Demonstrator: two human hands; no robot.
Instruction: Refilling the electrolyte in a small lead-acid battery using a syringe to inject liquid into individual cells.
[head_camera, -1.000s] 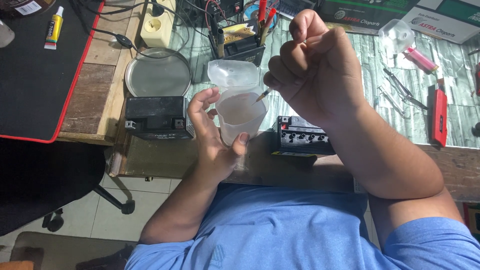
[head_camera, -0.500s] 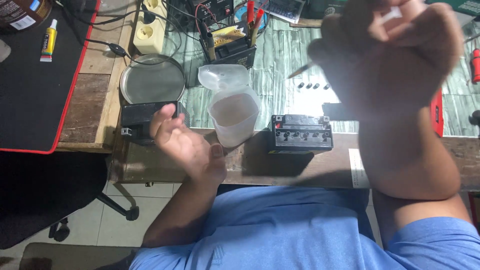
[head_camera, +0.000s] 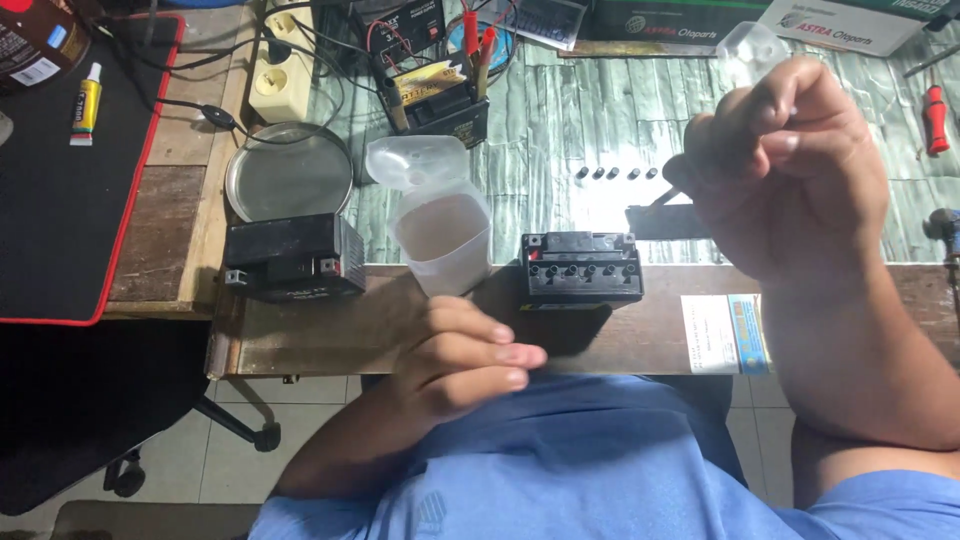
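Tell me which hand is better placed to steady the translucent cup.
Left. The left hand hovers empty just below the cup, at the bench edge. The right hand is raised well to the side, pinching a thin tool.

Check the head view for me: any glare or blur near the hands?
Head view: bright glare washes out the tiled top behind the open battery; the raised right hand is slightly soft and what it pinches is hard to make out; the left hand and the cup are sharp; the battery casts a shadow forward.
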